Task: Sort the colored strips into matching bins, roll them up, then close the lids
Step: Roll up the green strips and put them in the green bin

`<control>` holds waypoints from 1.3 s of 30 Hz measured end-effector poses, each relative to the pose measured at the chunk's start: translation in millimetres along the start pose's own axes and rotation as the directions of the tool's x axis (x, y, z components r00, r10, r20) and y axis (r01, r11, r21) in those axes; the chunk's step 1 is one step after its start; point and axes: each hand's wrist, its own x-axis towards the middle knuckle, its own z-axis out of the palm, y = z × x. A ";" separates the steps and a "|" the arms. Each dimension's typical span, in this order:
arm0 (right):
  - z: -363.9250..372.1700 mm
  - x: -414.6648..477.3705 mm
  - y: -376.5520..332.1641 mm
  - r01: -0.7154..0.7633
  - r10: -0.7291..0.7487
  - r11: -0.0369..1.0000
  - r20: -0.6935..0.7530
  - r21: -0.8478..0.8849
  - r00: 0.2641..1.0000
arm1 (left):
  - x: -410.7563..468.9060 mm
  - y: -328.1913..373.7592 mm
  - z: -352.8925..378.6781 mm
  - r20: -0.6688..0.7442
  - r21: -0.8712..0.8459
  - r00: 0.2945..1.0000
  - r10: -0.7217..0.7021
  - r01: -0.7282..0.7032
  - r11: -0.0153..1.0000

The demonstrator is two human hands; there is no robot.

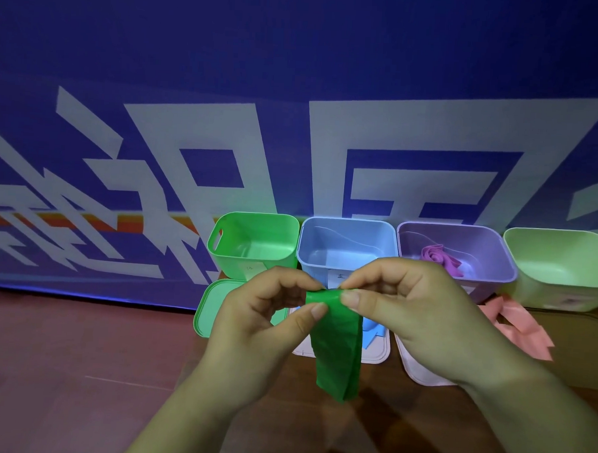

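Note:
A green strip (337, 344) hangs in front of me, its top end curled into a small roll. My left hand (262, 320) pinches the roll's left side and my right hand (410, 306) pinches its right side. Behind stand a green bin (255, 258), a blue bin (349, 228), a purple bin (495, 248) holding a rolled purple strip (438, 256), and a pale green bin (559, 268). All four bins stand uncovered. A green lid (208, 311) lies before the green bin. A blue strip (373, 329) lies on a white lid (374, 356).
Loose pink strips (519, 325) lie on the wooden floor at the right, beside a pale pink lid (418, 372) partly hidden by my right hand. A blue banner with white shapes (294, 140) rises directly behind the bins. Bare wooden floor (62, 353) stretches to the left.

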 end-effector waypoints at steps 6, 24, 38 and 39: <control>-0.7 0.2 1.8 0.025 -0.025 0.998 -0.001 -0.063 1.000 | -0.7 0.0 -0.2 -0.001 0.022 1.000 0.024 -0.024 0.999; 4.2 -2.7 5.2 0.056 -0.056 0.998 -0.022 0.005 0.998 | 1.1 2.8 6.5 -0.039 -0.178 0.987 -0.153 0.144 0.973; 1.5 -2.3 4.6 0.002 0.004 0.994 -0.049 0.114 0.999 | 1.4 0.7 0.0 0.038 0.018 0.996 -0.077 0.077 0.997; 1.6 -2.4 5.2 0.001 0.005 0.994 -0.056 0.108 0.998 | 1.6 0.9 0.1 0.038 0.014 0.997 -0.074 0.073 0.997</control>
